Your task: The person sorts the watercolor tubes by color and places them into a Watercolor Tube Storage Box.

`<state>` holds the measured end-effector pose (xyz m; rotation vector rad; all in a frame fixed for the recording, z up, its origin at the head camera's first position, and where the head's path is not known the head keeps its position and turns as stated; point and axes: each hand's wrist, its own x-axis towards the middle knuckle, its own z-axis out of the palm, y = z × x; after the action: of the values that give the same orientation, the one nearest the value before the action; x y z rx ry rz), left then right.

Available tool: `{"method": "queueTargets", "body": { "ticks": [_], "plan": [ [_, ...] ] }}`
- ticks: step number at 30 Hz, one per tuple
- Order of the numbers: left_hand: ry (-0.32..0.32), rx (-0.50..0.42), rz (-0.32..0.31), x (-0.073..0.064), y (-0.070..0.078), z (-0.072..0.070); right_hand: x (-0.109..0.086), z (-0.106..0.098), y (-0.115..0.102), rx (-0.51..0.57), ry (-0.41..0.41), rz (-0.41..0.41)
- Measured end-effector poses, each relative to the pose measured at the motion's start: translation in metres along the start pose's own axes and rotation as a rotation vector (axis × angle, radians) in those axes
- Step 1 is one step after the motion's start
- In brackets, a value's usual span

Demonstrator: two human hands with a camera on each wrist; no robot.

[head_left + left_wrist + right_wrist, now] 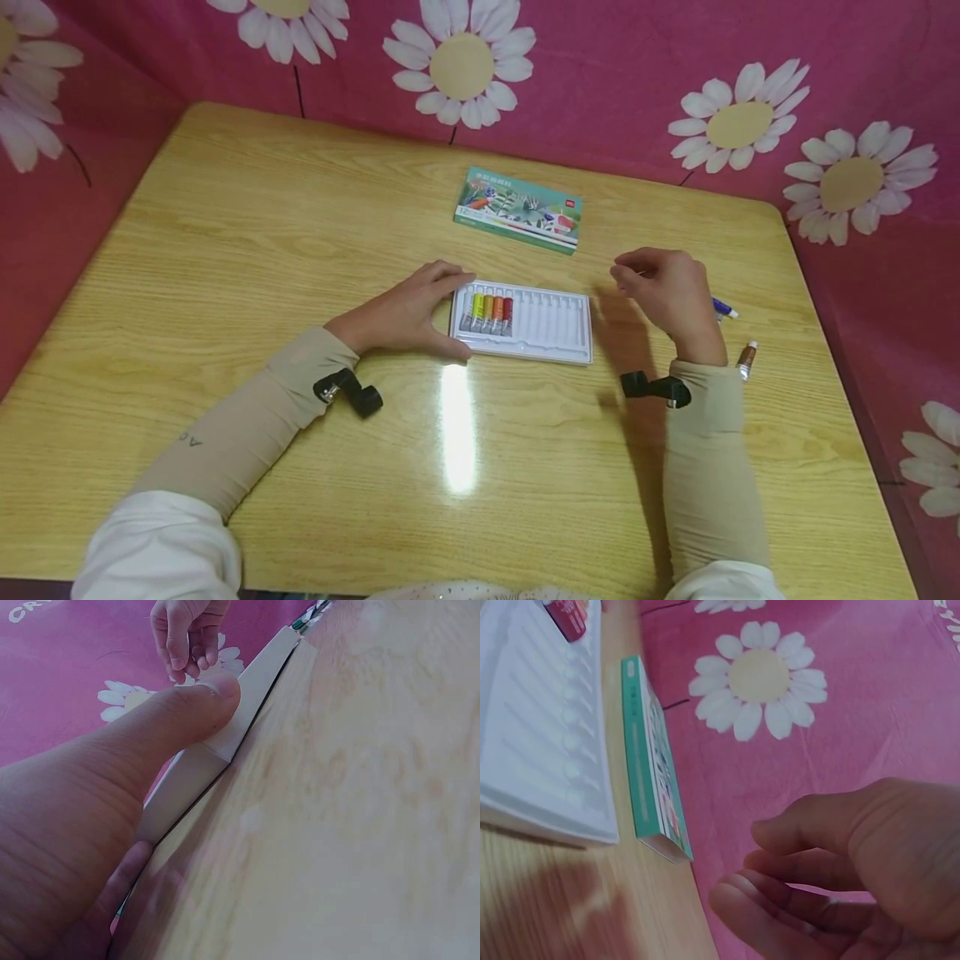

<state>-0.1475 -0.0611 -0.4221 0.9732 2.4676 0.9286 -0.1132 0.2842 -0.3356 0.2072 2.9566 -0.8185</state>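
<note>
A white plastic paint tray (553, 327) lies on the table, with several paint tubes (488, 312) side by side in its left slots, running from white through yellow and orange to dark red. Its right slots hold no tubes. My left hand (401, 315) grips the tray's left end, thumb on the near side and fingers at the far corner. In the left wrist view the thumb (172, 712) presses against the tray's side wall. Off to the tray's right, my right hand (663, 292) is raised above the table, fingers loosely curled and nothing showing between them.
Behind the tray lies a green illustrated paint box (517, 210). Right of my right hand are a blue tube (724, 308), partly hidden by the wrist, and a brown tube (747, 360). Pink cloth with daisies (600, 75) borders the wooden table (285, 217).
</note>
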Motion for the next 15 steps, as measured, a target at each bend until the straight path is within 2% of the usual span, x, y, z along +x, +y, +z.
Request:
{"method": "queueTargets", "body": {
  "ticks": [10,15],
  "plan": [
    [0.000,-0.007,-0.002,0.000,0.000,0.000,-0.001,-0.013,0.016,-0.026,0.093,-0.018],
    [-0.005,-0.009,-0.007,0.000,0.000,0.000,-0.002,-0.020,0.025,-0.029,0.120,0.022]
  ]
}}
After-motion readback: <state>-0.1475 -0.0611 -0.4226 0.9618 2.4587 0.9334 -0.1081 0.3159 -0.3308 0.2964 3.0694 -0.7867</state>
